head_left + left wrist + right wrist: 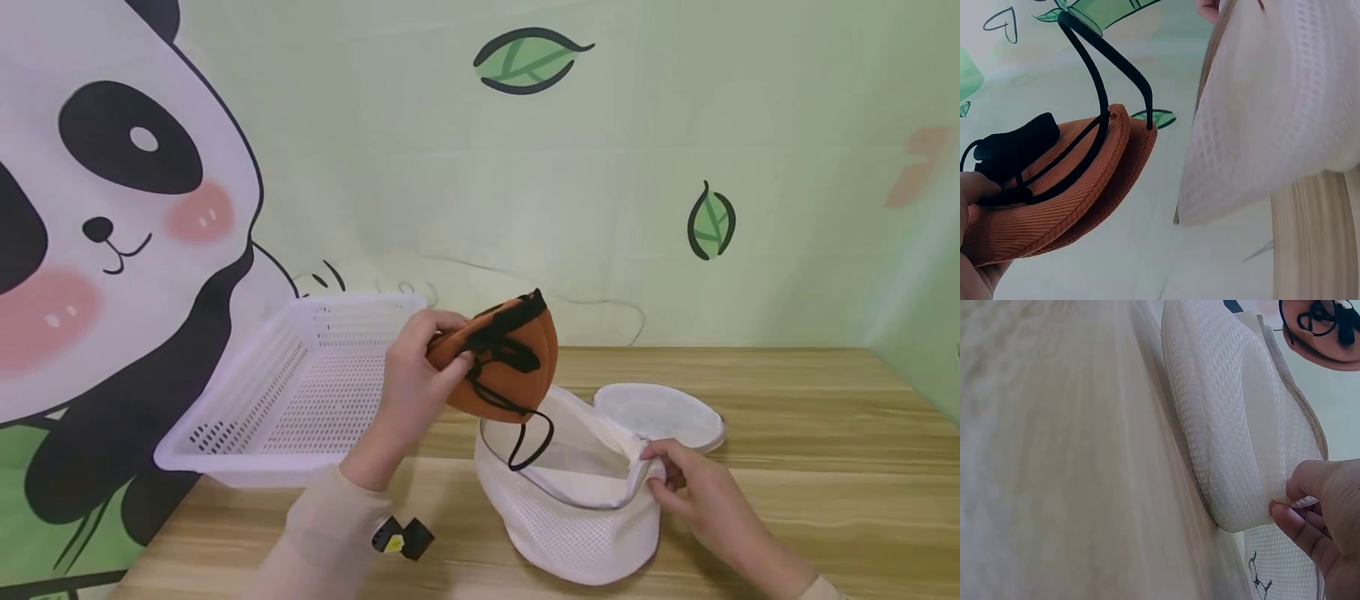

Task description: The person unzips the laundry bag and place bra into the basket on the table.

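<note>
My left hand (420, 375) grips a folded orange ribbed bra (517, 367) with black straps, thumb on its near face. In the left wrist view the bra (1079, 181) shows two cups nested together, and a black strap loops off its tip. It is held above the round opening of a white mesh laundry bag (577, 533), with a strap loop hanging over the opening. My right hand (697, 492) pinches the bag's rim at its right side. In the right wrist view, thumb and fingers pinch the mesh (1229, 425). The bag's round lid (660, 412) lies folded back behind it.
A white plastic basket (187, 458) with slotted walls stands at the left of the wooden table (825, 500). Beside my left sleeve is a small black thing (416, 539) with a yellow patch. Behind the table hangs a green cloth (420, 167) printed with a panda and leaves.
</note>
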Available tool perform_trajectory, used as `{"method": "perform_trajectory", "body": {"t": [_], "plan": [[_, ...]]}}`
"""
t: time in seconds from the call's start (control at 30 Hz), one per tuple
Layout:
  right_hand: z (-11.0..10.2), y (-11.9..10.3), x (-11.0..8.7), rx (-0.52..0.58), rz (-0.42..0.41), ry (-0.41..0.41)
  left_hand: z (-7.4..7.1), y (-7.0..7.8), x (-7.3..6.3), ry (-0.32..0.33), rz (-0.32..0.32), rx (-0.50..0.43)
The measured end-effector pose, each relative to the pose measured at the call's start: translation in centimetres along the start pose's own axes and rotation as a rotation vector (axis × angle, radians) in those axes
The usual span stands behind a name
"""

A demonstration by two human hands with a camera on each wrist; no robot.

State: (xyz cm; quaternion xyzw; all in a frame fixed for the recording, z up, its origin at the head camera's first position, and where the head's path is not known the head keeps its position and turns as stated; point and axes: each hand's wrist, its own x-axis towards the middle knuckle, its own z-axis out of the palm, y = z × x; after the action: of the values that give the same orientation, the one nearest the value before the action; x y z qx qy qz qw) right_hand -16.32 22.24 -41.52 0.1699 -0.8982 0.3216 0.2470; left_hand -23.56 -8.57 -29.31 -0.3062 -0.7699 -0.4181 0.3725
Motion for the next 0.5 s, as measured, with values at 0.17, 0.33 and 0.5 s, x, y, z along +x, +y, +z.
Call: {"method": "perform_trajectory", "body": {"t": [0.17, 0.33, 0.5], "plan": [[0.1, 0.1, 0.0, -0.005, -0.012, 0.007, -1.4, -0.3, 0.4, -0.023, -0.023, 0.038], [0.1, 0.1, 0.0, -0.008, -0.005, 0.001, -3.0, -1.0, 0.6, -0.015, -0.034, 0.086], [0.1, 0.1, -0.1, -0.008, -0.003, 0.005, -4.4, -2.1, 0.8, 0.008, -0.097, 0.111]]}}
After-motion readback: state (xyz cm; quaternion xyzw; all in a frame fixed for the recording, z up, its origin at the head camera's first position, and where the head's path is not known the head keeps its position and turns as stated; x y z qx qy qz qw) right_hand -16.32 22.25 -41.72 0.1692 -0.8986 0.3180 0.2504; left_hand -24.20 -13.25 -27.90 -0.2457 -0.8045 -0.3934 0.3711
